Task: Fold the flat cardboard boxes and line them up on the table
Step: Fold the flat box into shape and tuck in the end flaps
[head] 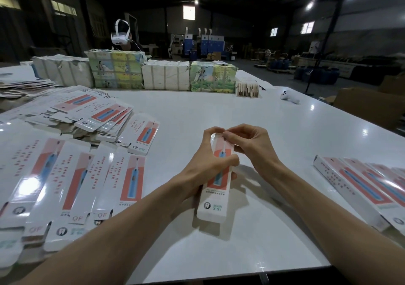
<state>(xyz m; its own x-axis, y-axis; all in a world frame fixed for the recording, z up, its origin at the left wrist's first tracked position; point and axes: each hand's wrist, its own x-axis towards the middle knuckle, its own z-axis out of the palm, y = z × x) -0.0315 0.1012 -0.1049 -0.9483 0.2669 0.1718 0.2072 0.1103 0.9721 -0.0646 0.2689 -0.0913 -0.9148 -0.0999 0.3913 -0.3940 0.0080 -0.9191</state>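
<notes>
— Over the glossy white table [219, 113], what was being held?
— A slim, shiny cardboard box [215, 188], white and red. Flat printed blanks [72, 179] lay left of it, folded boxes [359, 186] right of it.
— The grip?
— Firm: left hand [206, 164] wrapped its middle; right hand [247, 144] pinched its far end, perhaps a flap.

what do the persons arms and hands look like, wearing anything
Nothing worn that shows. The left forearm and right forearm are bare right to the frame edge, with no sleeves in view. The left hand and right hand have no gloves, and no watch, bracelet or ring is visible.
</notes>
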